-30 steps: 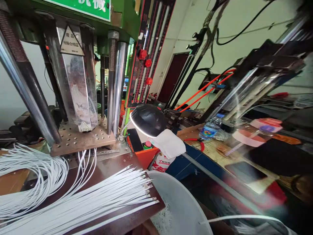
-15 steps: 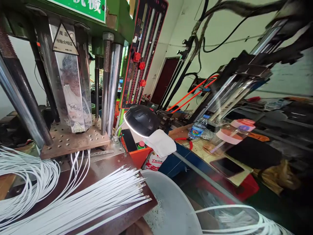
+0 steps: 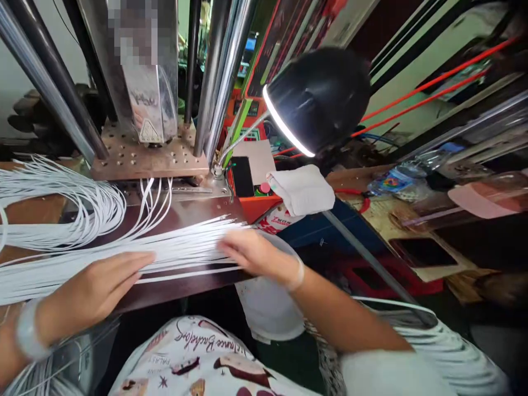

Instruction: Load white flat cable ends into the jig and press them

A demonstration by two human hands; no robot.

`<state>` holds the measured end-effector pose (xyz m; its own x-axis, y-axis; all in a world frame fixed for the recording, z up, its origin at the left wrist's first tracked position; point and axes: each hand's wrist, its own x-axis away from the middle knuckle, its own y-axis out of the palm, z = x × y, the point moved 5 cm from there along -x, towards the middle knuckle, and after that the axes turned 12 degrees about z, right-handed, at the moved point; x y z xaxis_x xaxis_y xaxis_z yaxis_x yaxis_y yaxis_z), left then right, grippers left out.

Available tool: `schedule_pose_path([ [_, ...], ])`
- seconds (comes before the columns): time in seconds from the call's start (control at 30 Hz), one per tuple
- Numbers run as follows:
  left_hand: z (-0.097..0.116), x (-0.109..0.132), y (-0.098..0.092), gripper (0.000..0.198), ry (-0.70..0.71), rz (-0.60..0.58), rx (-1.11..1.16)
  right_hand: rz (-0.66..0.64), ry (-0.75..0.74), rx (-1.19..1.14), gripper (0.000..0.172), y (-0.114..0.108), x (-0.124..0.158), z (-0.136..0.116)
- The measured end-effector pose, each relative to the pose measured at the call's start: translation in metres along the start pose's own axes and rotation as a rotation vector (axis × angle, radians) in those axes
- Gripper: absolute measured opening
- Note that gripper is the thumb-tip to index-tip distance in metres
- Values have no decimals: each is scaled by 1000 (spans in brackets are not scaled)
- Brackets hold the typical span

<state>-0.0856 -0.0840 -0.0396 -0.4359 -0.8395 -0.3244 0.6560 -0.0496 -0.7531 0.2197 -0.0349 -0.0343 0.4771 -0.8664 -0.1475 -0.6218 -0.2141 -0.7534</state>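
A long bundle of white cables (image 3: 181, 247) lies across the brown tabletop, with small connector ends towards the right. My left hand (image 3: 103, 280) rests at the bundle's near side, its fingers stretched out flat and close together over the cables. At the connector ends is my right hand (image 3: 256, 253), touching or just over them; motion smears its fingers, so their grip cannot be made out. A looped coil of white cables (image 3: 82, 212) sits further left. Several cables run under the metal plate (image 3: 152, 165) of the press.
A lit black lamp (image 3: 317, 104) hangs over a folded white cloth (image 3: 305, 190) and a red control box (image 3: 251, 206). Below the table edge stands a pale bucket (image 3: 272, 308). More white cables (image 3: 445, 341) hang at right, near a grey bar (image 3: 367, 256). A bottle (image 3: 396, 179) stands beyond.
Both hands have come into view and are at the cable bundle. The view has tilted down and moved closer, bringing my lap into sight.
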Motion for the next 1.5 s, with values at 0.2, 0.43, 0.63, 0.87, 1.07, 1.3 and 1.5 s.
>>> schedule_pose_path([
  [0.2,-18,-80,64,66,106,-211,-169,102,-22,713,35,8,-133,49],
  [0.43,-31,-100,46,71,13,-254,-450,30,-181,566,25,-9,-118,77],
  [0.63,-37,-108,54,52,-153,-541,-404,378,-47,242,31,-50,-46,94],
  [0.87,-30,-117,52,65,-363,-707,-62,699,236,31,24,-70,35,131],
  [1.07,6,-158,60,45,-609,-736,280,716,234,-9,21,-69,43,119],
  [1.3,11,-173,84,41,-591,-716,400,792,157,2,12,-69,36,82],
  [1.5,7,-185,83,48,-453,-623,186,920,-7,-103,26,-69,17,30],
])
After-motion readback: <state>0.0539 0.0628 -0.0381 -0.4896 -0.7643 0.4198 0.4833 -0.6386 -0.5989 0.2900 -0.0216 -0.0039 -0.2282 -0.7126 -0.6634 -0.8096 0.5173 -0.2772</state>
